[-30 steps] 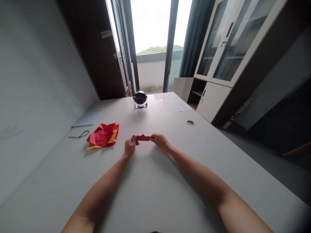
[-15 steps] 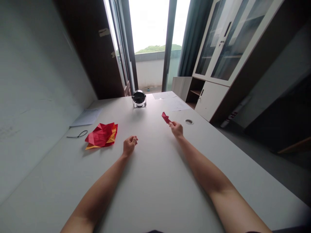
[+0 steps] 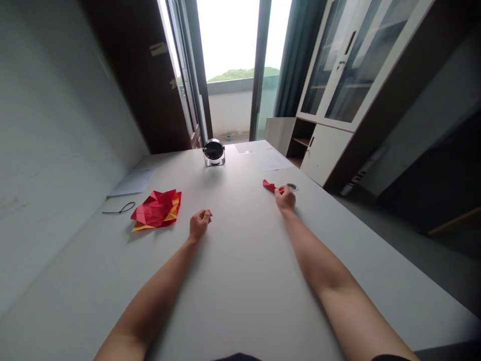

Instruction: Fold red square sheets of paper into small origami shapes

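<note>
My right hand (image 3: 285, 197) pinches one end of a small red folded paper piece (image 3: 268, 186) near the right side of the table. Its pointed end sticks out to the left of my fingers. My left hand (image 3: 200, 223) rests on the tabletop as a loose fist, and I see nothing in it. To the left of that fist lies a pile of creased paper sheets (image 3: 156, 209), red with yellow-orange showing along the edges.
A silver-framed round black device (image 3: 214, 152) stands at the back of the white table (image 3: 233, 281). A cable hole (image 3: 292, 187) lies beside my right hand. White papers (image 3: 133, 181) and a black cable tie (image 3: 119, 208) are at left; another sheet (image 3: 276, 161) lies back right.
My right hand has moved right, toward the cable hole, carrying the red folded paper, which now lies lower and flatter. My left hand has stayed in place.
</note>
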Tool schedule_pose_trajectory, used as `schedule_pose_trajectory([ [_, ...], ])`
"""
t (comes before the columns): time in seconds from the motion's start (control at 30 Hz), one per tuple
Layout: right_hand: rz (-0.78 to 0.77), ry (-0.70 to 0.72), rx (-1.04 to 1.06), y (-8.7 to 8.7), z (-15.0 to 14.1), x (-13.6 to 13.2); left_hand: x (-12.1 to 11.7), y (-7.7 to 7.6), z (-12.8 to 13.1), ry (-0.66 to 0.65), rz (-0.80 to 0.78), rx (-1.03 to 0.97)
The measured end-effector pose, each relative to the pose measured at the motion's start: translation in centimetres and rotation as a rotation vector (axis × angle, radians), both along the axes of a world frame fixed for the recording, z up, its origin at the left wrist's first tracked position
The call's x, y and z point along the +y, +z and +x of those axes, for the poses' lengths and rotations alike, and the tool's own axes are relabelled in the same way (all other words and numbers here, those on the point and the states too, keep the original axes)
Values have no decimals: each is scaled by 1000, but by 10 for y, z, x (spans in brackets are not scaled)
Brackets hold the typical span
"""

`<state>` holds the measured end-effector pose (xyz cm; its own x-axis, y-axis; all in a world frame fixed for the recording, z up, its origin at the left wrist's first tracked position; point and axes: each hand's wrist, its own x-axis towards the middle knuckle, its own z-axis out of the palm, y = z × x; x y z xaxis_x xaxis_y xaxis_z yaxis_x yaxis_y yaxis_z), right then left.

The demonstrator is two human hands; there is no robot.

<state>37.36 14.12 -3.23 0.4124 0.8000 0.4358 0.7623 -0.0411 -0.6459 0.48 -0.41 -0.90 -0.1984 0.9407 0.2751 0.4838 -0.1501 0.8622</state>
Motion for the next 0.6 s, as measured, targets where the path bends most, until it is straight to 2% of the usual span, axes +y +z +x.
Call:
schedule_pose_trajectory([
  [0.1,5,163,-84,3,-8,-2,1,3,-6,44,16,50],
  [0.17,16,207,-155,5,-12,-4,4,7,-15,102,38,102],
  [0.3,22,151,-249,5,-11,-6,12,17,-44,296,84,211],
  [0.43,-87,148,-295,-3,-6,-3,15,23,-71,477,155,398],
  [0.6,-149,144,-265,-12,-3,1,12,20,-88,653,136,472],
])
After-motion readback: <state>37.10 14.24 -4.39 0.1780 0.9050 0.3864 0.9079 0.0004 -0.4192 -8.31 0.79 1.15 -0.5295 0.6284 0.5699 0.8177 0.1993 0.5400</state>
